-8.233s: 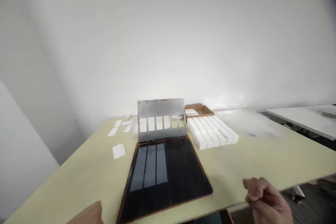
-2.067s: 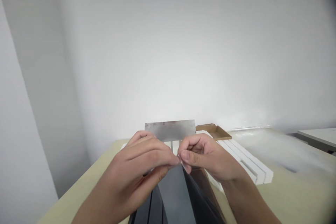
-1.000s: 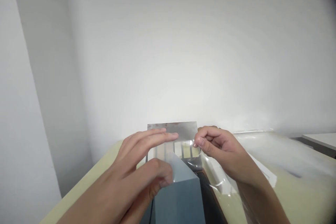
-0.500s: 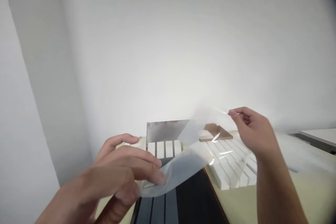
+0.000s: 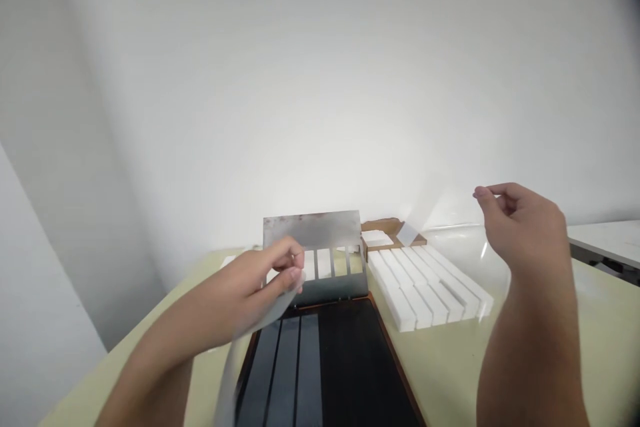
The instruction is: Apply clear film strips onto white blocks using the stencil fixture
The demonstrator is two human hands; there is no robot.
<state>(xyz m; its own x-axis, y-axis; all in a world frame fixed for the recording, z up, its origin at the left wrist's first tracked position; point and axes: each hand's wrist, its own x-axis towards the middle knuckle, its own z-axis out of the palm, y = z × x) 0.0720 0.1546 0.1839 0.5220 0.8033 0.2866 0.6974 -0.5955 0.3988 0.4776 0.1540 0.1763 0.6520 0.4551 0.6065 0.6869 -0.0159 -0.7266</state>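
My left hand (image 5: 277, 273) is closed in a pinch on a translucent plastic film (image 5: 227, 370), which hangs down past the wrist on the left. Raised at the right, my right hand (image 5: 523, 220) pinches a clear film strip (image 5: 413, 227); the strip is so faint and blurred that its full outline is lost. Below my left hand lies a black tray (image 5: 370, 360) with grey strips (image 5: 285, 373) side by side in its left part. At the tray's far end stands a metal frame (image 5: 320, 223) with slots, partly behind my left hand.
Several white foam-like blocks (image 5: 425, 283) lie in rows right of the tray. Behind them sits an open cardboard box (image 5: 387, 227) with white pieces. Clear plastic (image 5: 460, 240) lies near the wall. A pale surface (image 5: 605, 240) stands at the right, beside the yellowish table (image 5: 445, 360).
My hands have moved farther apart. The left hand has turned and closed into a pinch, with its film now hanging down at the left. The right hand has moved right and slightly up.
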